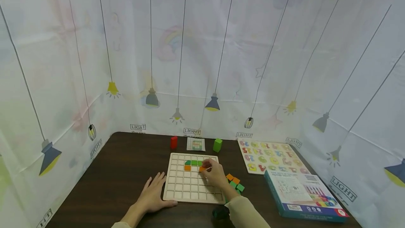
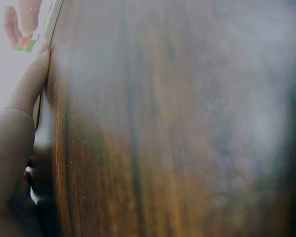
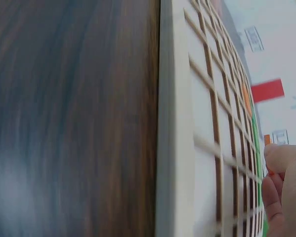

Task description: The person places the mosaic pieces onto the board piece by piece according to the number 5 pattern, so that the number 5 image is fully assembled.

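Note:
A pale wooden grid board (image 1: 181, 187) lies on the dark table. In its upper rows sit several green pieces (image 1: 194, 163), the leftmost with a curved edge, and an orange square tile (image 1: 187, 168) below them. My right hand (image 1: 216, 176) pinches another orange tile (image 1: 201, 169) between thumb and fingers, just over the board under the green row; the right wrist view shows its orange edge (image 3: 267, 140) at the fingertips. My left hand (image 1: 153, 194) rests with spread fingers by the board's left edge, its thumb along the near left corner.
Loose orange and green tiles (image 1: 235, 182) lie right of the board, partly behind my forearm. Behind it stand a red block (image 1: 174, 142), a pattern card (image 1: 195, 144) and a green block (image 1: 217, 145). At right are a number puzzle board (image 1: 269, 156) and a blue box (image 1: 305, 196).

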Action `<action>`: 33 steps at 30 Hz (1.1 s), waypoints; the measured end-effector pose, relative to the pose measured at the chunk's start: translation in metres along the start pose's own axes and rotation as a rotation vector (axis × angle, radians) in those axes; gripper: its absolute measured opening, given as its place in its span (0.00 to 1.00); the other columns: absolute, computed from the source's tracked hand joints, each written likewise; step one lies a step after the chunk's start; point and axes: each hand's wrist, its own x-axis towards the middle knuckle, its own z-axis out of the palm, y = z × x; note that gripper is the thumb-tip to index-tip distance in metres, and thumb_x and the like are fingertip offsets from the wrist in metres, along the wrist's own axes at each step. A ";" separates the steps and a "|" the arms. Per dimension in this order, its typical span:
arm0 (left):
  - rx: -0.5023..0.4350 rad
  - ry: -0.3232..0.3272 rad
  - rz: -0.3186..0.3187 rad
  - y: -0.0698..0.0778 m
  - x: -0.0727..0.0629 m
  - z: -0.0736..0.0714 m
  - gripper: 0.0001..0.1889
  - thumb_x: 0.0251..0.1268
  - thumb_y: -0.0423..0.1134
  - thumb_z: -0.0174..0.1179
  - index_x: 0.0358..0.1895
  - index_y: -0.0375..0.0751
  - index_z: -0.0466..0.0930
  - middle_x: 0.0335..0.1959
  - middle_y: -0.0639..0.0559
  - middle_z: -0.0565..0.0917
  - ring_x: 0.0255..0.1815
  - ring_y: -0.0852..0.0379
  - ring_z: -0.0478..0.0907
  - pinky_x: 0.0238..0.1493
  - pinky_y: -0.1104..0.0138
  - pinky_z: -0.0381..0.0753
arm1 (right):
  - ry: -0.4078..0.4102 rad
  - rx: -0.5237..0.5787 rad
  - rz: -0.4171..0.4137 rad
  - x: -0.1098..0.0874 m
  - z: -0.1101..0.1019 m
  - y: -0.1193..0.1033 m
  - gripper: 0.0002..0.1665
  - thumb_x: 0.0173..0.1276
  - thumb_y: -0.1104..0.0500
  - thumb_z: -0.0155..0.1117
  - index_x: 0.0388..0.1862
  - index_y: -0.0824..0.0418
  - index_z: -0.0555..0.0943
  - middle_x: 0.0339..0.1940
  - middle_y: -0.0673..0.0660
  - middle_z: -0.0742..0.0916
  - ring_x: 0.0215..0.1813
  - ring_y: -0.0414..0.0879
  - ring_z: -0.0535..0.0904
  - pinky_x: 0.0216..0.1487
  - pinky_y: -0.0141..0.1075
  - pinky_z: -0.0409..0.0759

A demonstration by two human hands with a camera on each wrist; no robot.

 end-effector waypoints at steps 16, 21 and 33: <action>0.012 0.008 0.017 -0.002 0.000 0.003 0.59 0.44 0.76 0.57 0.69 0.29 0.59 0.71 0.35 0.56 0.73 0.38 0.49 0.68 0.41 0.41 | -0.064 0.012 -0.037 0.008 0.047 -0.018 0.16 0.58 0.70 0.64 0.47 0.65 0.78 0.39 0.55 0.83 0.40 0.46 0.80 0.40 0.33 0.80; 0.010 0.010 0.012 -0.002 0.001 0.005 0.59 0.43 0.76 0.57 0.70 0.30 0.58 0.72 0.35 0.56 0.73 0.38 0.48 0.68 0.41 0.40 | -0.060 -0.011 -0.026 0.008 0.050 -0.020 0.16 0.59 0.71 0.63 0.47 0.65 0.78 0.40 0.54 0.83 0.40 0.44 0.79 0.40 0.33 0.80; 0.021 -0.003 -0.007 -0.002 0.001 0.002 0.60 0.42 0.78 0.56 0.70 0.31 0.58 0.72 0.37 0.56 0.73 0.40 0.47 0.69 0.42 0.41 | -0.059 -0.004 -0.002 0.008 0.049 -0.024 0.16 0.59 0.71 0.63 0.47 0.64 0.78 0.40 0.54 0.83 0.41 0.45 0.79 0.40 0.32 0.80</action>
